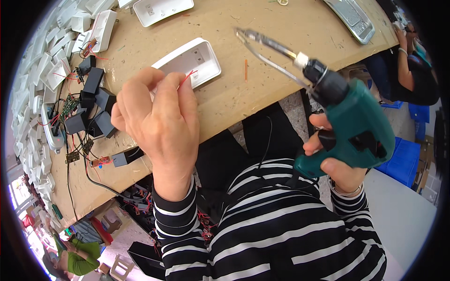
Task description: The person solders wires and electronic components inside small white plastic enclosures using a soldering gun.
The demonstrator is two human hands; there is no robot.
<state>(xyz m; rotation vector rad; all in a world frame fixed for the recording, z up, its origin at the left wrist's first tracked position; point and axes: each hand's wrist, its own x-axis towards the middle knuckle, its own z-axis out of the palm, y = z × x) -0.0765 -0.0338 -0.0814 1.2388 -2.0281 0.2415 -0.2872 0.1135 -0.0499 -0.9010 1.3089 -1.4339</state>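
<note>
My left hand [161, 110] is over the near edge of the table, thumb and fingers pinched on a thin red wire [190, 75] whose end sticks out past the fingertips. Just behind those fingers lies a white plastic housing [207, 58], a shallow open box partly covered by the hand. My right hand [340, 171] is wrapped round the handle of a green soldering gun [363, 117], held up off the table's front edge. Its long tip and curved metal feed tube point to the upper left, apart from the wire and the housing.
Black box-shaped parts [93, 80] with small circuit boards and red wires lie left of my left hand. Many white housings [47, 75] are heaped along the left. A metal tray [352, 22] sits at the far right. Other people [412, 70] work at the right and lower left.
</note>
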